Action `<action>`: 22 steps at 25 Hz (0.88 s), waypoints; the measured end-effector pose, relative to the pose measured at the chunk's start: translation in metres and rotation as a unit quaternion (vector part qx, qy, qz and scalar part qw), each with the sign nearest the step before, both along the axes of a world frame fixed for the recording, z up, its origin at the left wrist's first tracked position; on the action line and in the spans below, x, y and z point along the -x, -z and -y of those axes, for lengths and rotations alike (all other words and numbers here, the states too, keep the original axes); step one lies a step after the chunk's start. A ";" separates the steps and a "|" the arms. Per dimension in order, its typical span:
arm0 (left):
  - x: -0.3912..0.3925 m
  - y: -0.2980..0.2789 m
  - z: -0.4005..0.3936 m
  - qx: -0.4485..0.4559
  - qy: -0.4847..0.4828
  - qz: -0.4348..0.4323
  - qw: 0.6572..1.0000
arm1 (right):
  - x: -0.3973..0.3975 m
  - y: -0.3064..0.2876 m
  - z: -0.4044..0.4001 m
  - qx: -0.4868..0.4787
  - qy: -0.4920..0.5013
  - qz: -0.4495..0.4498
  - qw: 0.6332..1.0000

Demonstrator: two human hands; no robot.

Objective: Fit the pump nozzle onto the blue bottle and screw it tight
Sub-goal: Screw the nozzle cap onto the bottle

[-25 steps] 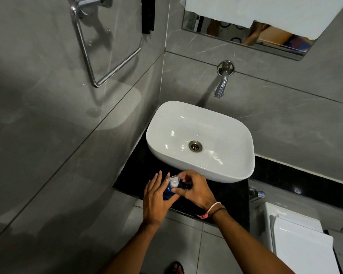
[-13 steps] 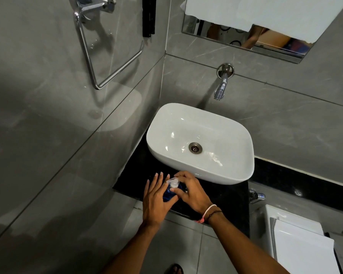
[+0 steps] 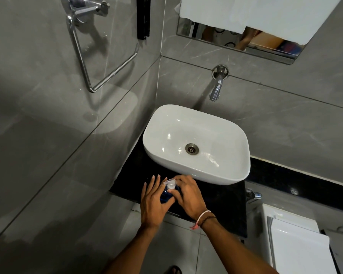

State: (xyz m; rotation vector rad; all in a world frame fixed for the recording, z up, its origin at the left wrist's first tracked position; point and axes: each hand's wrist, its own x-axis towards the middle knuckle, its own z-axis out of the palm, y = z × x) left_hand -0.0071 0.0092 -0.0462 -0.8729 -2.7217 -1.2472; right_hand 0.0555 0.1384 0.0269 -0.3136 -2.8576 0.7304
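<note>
A small blue bottle point(image 3: 166, 196) stands on the black counter point(image 3: 220, 204) just in front of the white basin. A clear pump nozzle point(image 3: 170, 183) sits on its neck, spout pointing left. My left hand point(image 3: 153, 202) presses its palm and thumb against the bottle's left side, fingers stretched out straight. My right hand point(image 3: 188, 195) wraps the bottle's right side, with thumb and fingertips pinched around the nozzle's collar. Most of the bottle is hidden between my hands.
The white basin point(image 3: 236, 175) sits close behind my hands, with a wall tap point(image 3: 216, 89) above it. A grey tiled wall with a chrome towel ring point(image 3: 99, 84) lies left. A white toilet tank point(image 3: 297, 240) and small valve point(image 3: 252, 195) are at the right.
My right hand has turned a little around the nozzle's collar, and the spout has swung slightly to the left. My left hand stays against the bottle.
</note>
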 end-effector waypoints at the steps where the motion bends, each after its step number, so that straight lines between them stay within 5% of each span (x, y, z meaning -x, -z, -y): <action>1: 0.000 0.000 0.000 0.000 -0.001 0.004 1.000 | 0.001 0.000 0.000 -0.012 0.010 -0.002 1.000; 6: -0.001 -0.001 -0.001 -0.003 -0.004 0.020 1.000 | -0.002 0.002 -0.002 0.014 -0.023 -0.005 1.000; 11: 0.000 0.001 0.000 0.009 -0.007 0.001 1.000 | 0.000 0.003 0.002 -0.071 0.010 0.013 0.997; 15: 0.000 0.002 -0.001 0.010 -0.011 -0.009 1.000 | -0.003 0.004 -0.001 -0.004 -0.019 -0.005 1.000; 22: -0.001 0.003 -0.002 0.020 -0.018 -0.008 1.000 | -0.001 0.004 0.001 -0.027 -0.013 0.003 1.000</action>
